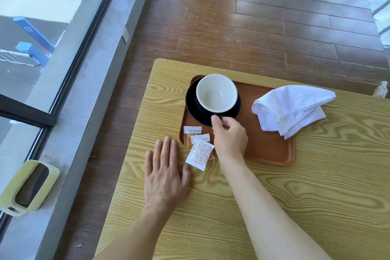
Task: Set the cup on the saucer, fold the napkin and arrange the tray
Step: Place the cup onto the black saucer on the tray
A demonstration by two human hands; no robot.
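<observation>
Leftmost, my left hand (165,172) lies flat on the table (295,196), palm down, fingers straight and spread, gripping nothing, its thumb just beside the sachets (199,146). Those sachets sit in a small overlapping heap across the tray's (272,150) near left corner, one white packet hanging over the rim onto the wood. Next, my right hand (229,136) reaches over the tray and pinches the dark handle of the cup (216,92), thumb on top, fingers curled beneath. That cup, white inside and empty, stands upright on the black saucer (191,107) at the tray's far left corner. Further right, the white napkin (292,108) lies loosely bunched, partly on the tray and spilling past its right edge onto the table.
</observation>
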